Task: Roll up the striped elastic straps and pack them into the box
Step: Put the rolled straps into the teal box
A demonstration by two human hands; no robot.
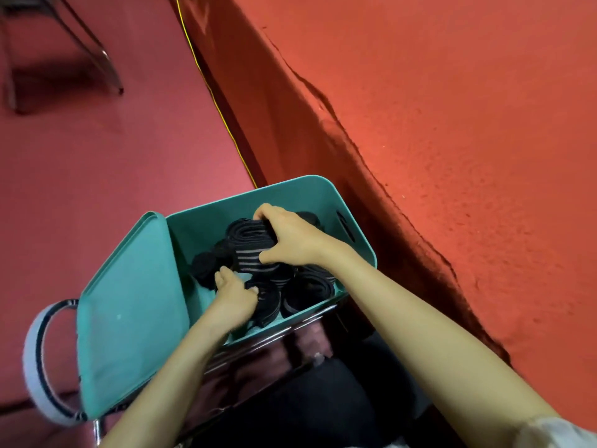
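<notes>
Fingers (pixel 262 212) of the right hand (pixel 290 237) are curled round a rolled striped strap (pixel 248 253), held over other rolls (pixel 303 289) inside the teal box (pixel 290 190). The left hand (pixel 234 295) is set among those rolls; its grasp cannot be determined. The lid (pixel 129 318) is propped beside the box.

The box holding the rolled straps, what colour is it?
The box is teal, inside and out; the head view shows it clearly.

Chrome-frame stand (pixel 274 336) w/ teal box (pixel 290 195) on top; teal lid (pixel 129 302) beside box, red floor (pixel 97 173) below
</notes>
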